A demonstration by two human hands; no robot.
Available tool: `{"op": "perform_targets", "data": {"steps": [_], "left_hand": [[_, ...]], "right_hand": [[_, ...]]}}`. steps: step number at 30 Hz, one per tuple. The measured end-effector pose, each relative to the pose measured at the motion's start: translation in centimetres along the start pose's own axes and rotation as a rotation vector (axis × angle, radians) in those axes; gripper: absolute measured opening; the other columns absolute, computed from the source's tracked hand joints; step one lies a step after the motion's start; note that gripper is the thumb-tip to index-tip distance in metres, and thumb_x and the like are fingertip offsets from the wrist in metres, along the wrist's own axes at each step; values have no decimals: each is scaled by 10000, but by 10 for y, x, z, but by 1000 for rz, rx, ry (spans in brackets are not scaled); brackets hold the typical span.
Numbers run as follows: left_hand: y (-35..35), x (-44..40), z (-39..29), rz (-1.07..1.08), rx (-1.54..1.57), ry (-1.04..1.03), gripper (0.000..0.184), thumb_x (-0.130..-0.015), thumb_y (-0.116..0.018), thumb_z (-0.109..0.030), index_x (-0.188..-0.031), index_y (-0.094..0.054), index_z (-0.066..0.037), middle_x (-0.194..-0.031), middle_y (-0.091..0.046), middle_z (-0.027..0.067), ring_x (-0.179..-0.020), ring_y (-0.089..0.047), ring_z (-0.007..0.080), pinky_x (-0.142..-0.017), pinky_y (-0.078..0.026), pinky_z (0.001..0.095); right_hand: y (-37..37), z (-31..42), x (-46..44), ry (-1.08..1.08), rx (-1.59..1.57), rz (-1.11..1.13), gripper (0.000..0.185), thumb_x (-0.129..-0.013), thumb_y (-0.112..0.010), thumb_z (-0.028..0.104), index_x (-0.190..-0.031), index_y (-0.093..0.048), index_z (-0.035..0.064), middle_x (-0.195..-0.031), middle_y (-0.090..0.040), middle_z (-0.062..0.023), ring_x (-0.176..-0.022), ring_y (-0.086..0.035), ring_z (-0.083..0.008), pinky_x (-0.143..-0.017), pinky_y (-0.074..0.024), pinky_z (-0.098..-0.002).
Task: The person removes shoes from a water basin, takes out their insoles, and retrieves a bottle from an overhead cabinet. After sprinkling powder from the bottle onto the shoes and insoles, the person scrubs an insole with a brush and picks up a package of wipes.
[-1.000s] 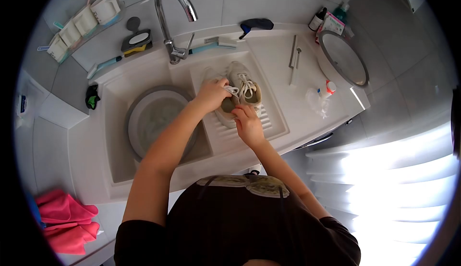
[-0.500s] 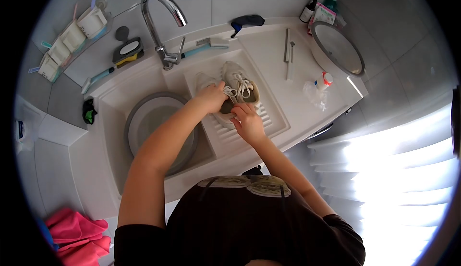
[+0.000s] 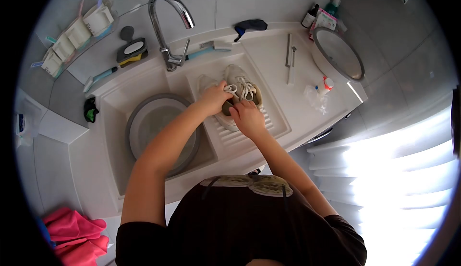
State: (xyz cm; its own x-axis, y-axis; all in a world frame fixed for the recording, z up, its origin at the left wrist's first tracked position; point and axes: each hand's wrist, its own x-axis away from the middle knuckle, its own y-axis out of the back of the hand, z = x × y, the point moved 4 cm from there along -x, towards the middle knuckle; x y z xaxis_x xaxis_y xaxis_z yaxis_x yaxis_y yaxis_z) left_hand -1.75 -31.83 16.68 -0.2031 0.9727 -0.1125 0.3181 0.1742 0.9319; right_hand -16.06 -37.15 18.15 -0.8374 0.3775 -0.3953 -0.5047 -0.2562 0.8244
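Note:
A pair of white lace-up sneakers sits on the ribbed washboard (image 3: 271, 122) of the sink, toes toward the wall. My left hand (image 3: 214, 99) is closed over the left sneaker (image 3: 227, 123), near its laces, and hides much of its upper. At this sneaker's opening, my right hand (image 3: 249, 118) has its fingers bent over the rim, with the thumb on the near side. Its fingertips are partly hidden. Close beside them stands the right sneaker (image 3: 236, 74), its laces tied in a bow.
A round grey-rimmed basin (image 3: 163, 127) lies in the sink bowl under the chrome faucet (image 3: 168, 16). A blue-handled brush (image 3: 206, 50) rests behind the washboard. On the right counter are a small white bottle with a red cap (image 3: 325, 85), a plastic bag (image 3: 314, 98) and a leaning basin (image 3: 338, 55).
My right hand has shifted slightly, its fingers reaching further over the left sneaker's opening. My left hand keeps its place on the same sneaker. The whole view has moved a little.

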Motion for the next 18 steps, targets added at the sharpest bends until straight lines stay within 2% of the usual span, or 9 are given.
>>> {"op": "perform_targets", "data": {"steps": [2, 3, 5, 6, 10, 12, 16, 18], "left_hand": [[5, 9, -4, -34, 7, -10, 322, -688, -647, -24, -986, -688, -139, -1200, -518, 140, -1040, -561, 348, -877, -474, 411], [8, 13, -5, -68, 17, -24, 312, -687, -646, -18, -978, -684, -123, -1174, -524, 142, -1031, -560, 353, -874, -471, 406], [1, 17, -1, -135, 45, -39, 324, -679, -655, -22, -987, -673, -120, -1170, -522, 142, -1040, -550, 360, -879, -465, 414], [1, 20, -2, -199, 81, -60, 339, -671, -665, -27, -997, -662, -116, -1166, -520, 141, -1049, -540, 366, -885, -460, 422], [-7, 33, -5, -283, 190, 51, 453, -654, -712, -72, -1091, -602, -112, -1184, -494, 168, -1125, -491, 383, -938, -428, 436], [-8, 46, -19, -590, 255, -27, 602, -632, -735, -127, -1192, -516, -124, -1199, -469, 211, -1130, -448, 433, -941, -405, 478], [-16, 45, -13, -608, 378, 9, 718, -621, -773, -188, -1256, -453, -85, -1228, -453, 233, -1148, -434, 451, -976, -380, 487], [-23, 44, -6, -485, 502, 24, 833, -608, -792, -231, -1317, -396, -46, -1254, -435, 243, -1170, -422, 456, -993, -365, 494]], "right_hand": [[-4, 2, -15, -289, 164, 253, 149, -808, -661, 247, -889, -686, 124, -935, -659, -46, -859, -652, -280, -671, -537, -411], [-6, 2, -23, -282, 160, 250, 149, -808, -661, 247, -889, -686, 124, -935, -659, -46, -859, -652, -280, -671, -537, -411], [-20, -2, -32, -267, 338, 545, 140, -789, -649, 207, -910, -695, 154, -945, -669, -33, -825, -678, -275, -640, -547, -415], [-17, 5, -37, -296, 373, 638, 188, -774, -659, 210, -953, -690, 160, -974, -666, -24, -898, -675, -246, -677, -548, -396], [-26, -2, -38, -266, 310, 469, 208, -772, -662, 210, -973, -679, 162, -1009, -659, -30, -944, -662, -242, -715, -544, -396], [-13, 10, -33, -263, 250, 347, 205, -786, -648, 191, -988, -666, 161, -1038, -646, -40, -965, -651, -254, -744, -538, -394], [-16, 11, -33, -194, 225, 277, 200, -799, -629, 182, -997, -654, 162, -974, -658, -53, -938, -648, -261, -729, -537, -407], [-16, 13, -37, -273, 198, 358, 322, -748, -652, 175, -1069, -630, 176, -862, -688, -74, -926, -654, -279, -691, -552, -400]]}}
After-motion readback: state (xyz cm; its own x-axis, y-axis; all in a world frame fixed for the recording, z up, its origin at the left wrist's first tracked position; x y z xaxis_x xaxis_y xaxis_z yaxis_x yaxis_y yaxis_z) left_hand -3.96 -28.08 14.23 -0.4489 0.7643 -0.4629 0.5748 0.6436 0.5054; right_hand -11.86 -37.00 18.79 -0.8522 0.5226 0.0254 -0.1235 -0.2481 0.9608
